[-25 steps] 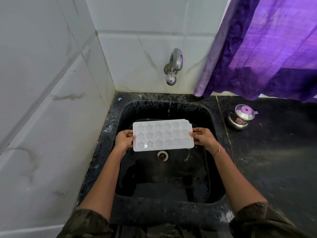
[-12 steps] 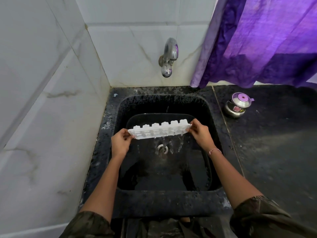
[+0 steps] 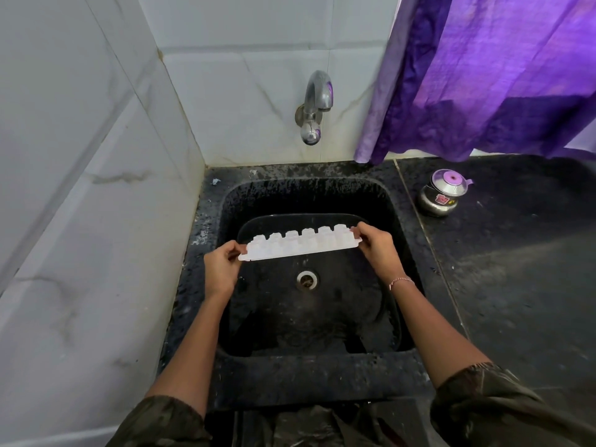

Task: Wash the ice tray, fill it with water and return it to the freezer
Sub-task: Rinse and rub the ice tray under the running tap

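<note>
Over the black stone sink, in a corner of pale marbled tiles, a person holds a white ice tray by its two short ends. The left hand pinches the lower left end between thumb and curled fingers. The right hand, with a thin bracelet at the wrist, pinches the slightly higher right end the same way. The tray is tipped steeply, so its moulded cells show as a row of bumps along the upper side. It hangs in the air above the basin, just behind the drain and touching nothing but the fingers.

A steel tap juts from the back wall, well above the tray. The basin floor looks wet and dark. On the left the tiled side wall runs right along the sink's rim, close to that forearm. On the right a dark speckled counter stretches away, with a small lidded steel pot near the sink's far corner. A purple curtain hangs over the back edge of the counter.
</note>
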The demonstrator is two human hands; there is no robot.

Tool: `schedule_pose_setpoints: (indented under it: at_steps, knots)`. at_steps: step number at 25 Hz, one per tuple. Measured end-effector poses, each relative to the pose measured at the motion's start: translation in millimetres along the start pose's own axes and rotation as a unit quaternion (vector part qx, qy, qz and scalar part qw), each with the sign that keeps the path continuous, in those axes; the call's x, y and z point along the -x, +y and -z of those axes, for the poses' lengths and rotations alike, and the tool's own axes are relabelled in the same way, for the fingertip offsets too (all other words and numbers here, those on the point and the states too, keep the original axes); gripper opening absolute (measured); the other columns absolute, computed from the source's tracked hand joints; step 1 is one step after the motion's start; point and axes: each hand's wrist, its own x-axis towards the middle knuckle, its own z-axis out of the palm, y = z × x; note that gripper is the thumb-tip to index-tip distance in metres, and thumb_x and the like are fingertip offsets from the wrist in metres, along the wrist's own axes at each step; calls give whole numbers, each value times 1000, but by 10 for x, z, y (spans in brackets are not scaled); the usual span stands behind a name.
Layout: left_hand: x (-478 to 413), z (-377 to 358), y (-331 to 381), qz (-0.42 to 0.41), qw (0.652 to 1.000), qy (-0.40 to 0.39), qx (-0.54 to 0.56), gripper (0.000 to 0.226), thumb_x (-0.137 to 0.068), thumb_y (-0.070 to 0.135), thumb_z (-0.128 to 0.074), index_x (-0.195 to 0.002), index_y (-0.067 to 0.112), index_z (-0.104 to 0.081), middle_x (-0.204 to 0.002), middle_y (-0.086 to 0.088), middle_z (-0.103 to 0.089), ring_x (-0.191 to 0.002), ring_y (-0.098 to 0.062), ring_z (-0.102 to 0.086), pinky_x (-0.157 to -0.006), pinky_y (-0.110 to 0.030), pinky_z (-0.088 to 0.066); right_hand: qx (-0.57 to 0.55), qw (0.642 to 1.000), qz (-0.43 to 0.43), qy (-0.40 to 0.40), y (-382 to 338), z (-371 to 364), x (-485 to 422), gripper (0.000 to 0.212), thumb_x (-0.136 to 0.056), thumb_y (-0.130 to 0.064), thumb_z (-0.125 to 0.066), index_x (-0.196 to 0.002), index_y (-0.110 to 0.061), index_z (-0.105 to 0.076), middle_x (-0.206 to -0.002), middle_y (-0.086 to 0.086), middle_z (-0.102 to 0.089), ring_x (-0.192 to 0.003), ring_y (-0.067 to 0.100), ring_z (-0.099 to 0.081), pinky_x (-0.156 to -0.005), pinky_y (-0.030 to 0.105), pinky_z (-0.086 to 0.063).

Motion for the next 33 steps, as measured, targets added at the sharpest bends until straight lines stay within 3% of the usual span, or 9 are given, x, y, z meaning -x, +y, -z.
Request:
schedule_pose_setpoints:
  at_steps: [2, 5, 8, 10, 14, 19, 25, 29, 33]
  knots:
    - [3, -13, -25, -7, 1000, 2, 1, 22, -77, -13, -63, -75, 9, -66, -90, -1, -72, -86, -9, -68, -82, -10, -50, -30, 999, -16, 28, 38, -45, 82, 40, -82, 8, -56, -75, -30, -47, -86, 5, -64, -87, 16, -63, -80, 26, -48]
    - [35, -39, 11, -9, 999, 38, 27, 23, -78, -13, -62, -78, 9, -68, -89, -3, -72, -86, -10, -68, -84, -18, -52, -91, 993, -48, 66, 43, -42, 156, 29, -81, 7, -59, -74, -20, -51, -89, 11, -67, -92, 20, -65, -84, 24, -50]
    - [33, -51, 41, 4, 999, 34, 35, 21, -79, -9, -65, -82, 12, -69, -84, -2, -71, -79, -9, -67, -76, -17, -54, -85, 992, -39, 83, 89, -10, 126, 27, -76, 6, -69, -77, -19, -60, -79, -1, -68, -78, 1, -65, -75, 17, -50]
    - [0, -57, 55, 14, 999, 21, 45, 19, -76, -6, -70, -85, 11, -68, -80, -2, -69, -76, -12, -65, -76, -20, -53, -137, 983, -68, 101, 118, 32, 85, 19, -72, 2, -76, -83, -11, -68, -77, 1, -69, -72, -4, -63, -74, 12, -49]
    - [-47, -168, 153, 84, 987, -20, 136, 23, -76, -6, -71, -96, 3, -68, -79, -2, -68, -76, -13, -65, -75, -24, -55, -250, 950, -160, 101, 227, 144, 28, 27, -73, -1, -76, -100, 1, -69, -72, -1, -67, -62, -4, -63, -66, 13, -53]
    - [-20, -473, 363, 205, 943, -65, 253, 26, -84, -3, -64, -110, -3, -63, -90, -8, -68, -75, -13, -68, -60, -17, -57, -390, 868, -300, 62, 565, 330, 75, 27, -85, -2, -64, -111, 5, -63, -63, -9, -71, -53, -2, -61, -54, 10, -50]
    - [85, -1070, 750, 253, 928, -110, 249, 27, -84, -4, -64, -111, -7, -62, -98, -17, -67, -71, -14, -67, -56, -17, -56, -377, 850, -360, 80, 1142, 831, 118, 22, -84, -6, -67, -102, 6, -66, -53, -6, -66, -40, 0, -51, -46, 12, -46]
    - [186, -1611, 1059, 272, 925, -107, 245, 26, -83, -5, -65, -108, -9, -62, -99, -20, -67, -76, -20, -65, -59, -18, -58, -350, 851, -380, 96, 1593, 1244, 161, 23, -82, -7, -70, -100, 7, -68, -69, 4, -69, -44, 2, -56, -48, 13, -47]
    - [287, -2141, 1341, 284, 922, -107, 239, 24, -83, -5, -65, -106, -8, -64, -100, -21, -66, -75, -18, -65, -63, -20, -58, -322, 851, -401, 106, 1990, 1654, 153, 21, -82, -6, -70, -99, 5, -68, -85, 6, -69, -64, 8, -63, -53, 12, -52]
